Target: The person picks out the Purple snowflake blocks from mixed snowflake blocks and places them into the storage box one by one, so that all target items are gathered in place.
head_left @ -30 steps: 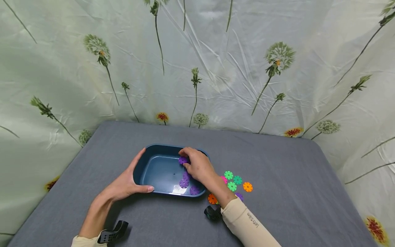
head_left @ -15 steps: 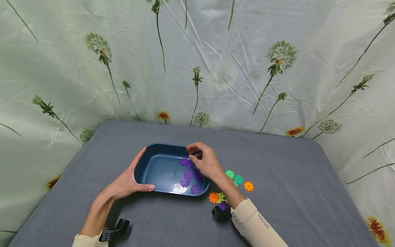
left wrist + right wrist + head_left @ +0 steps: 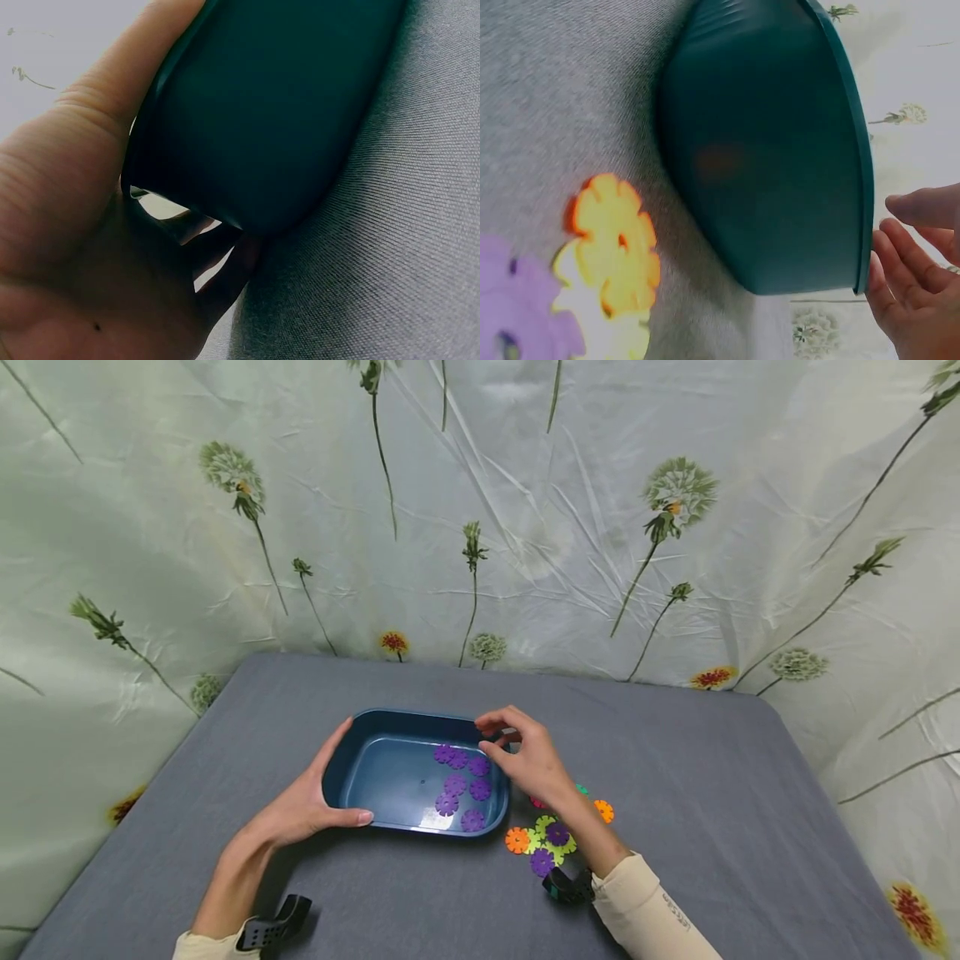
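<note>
A dark blue plastic bin [image 3: 382, 781] stands on the grey cloth, with several purple notched plastic discs [image 3: 454, 784] lying in its right half. My left hand [image 3: 303, 802] grips the bin's left end, thumb over the front rim and fingers round the back corner. The left wrist view shows the bin's wall [image 3: 262, 97] inside that hand's grasp. Over the bin's right rim is my right hand [image 3: 532, 764], its fingers loosely bent and nothing seen between them. In the right wrist view its fingertips [image 3: 889, 232] are close by the rim; contact is unclear.
Right of the bin lie loose discs: an orange disc [image 3: 517, 840], yellow-green discs [image 3: 544, 823], a purple disc [image 3: 542, 862] and another orange disc [image 3: 603, 811]. My right forearm hides part of this group. A flowered curtain [image 3: 555, 527] hangs behind the table.
My right hand has let go of a purple disc inside the bin and moved right to its right rim. More purple discs show there now. My left hand keeps its hold.
</note>
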